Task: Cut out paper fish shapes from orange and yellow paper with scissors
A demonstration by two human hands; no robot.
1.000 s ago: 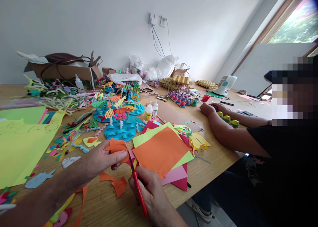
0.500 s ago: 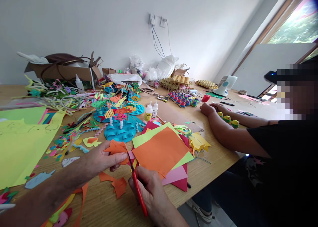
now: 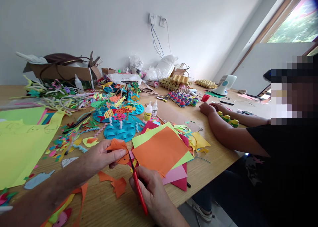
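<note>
Between the thumb and fingers of my left hand (image 3: 109, 154) is a piece of orange paper (image 3: 118, 145), partly cut, with a drawn outline on it. My right hand (image 3: 151, 187) is wrapped round the red handles of a pair of scissors (image 3: 139, 190). The dark blades point up and touch the right edge of the orange piece. Below my hands, orange paper scraps (image 3: 118, 184) lie on the wooden table. Right of the blades rests a stack of coloured sheets, with an orange sheet (image 3: 161, 151) on top.
Blue bases (image 3: 119, 129) bearing paper fish stand beyond my hands, beside glue bottles (image 3: 148, 113). Large yellow paper (image 3: 22, 147) covers the left. Another person's forearms (image 3: 221, 131) rest on the table's right side, near painted egg cartons (image 3: 182, 99). A cardboard box (image 3: 62, 71) sits by the wall.
My left hand has turned the orange paper slightly, so more of its lower part with a drawn dot shows by the blades. My right hand stays nearly in place with the scissors.
</note>
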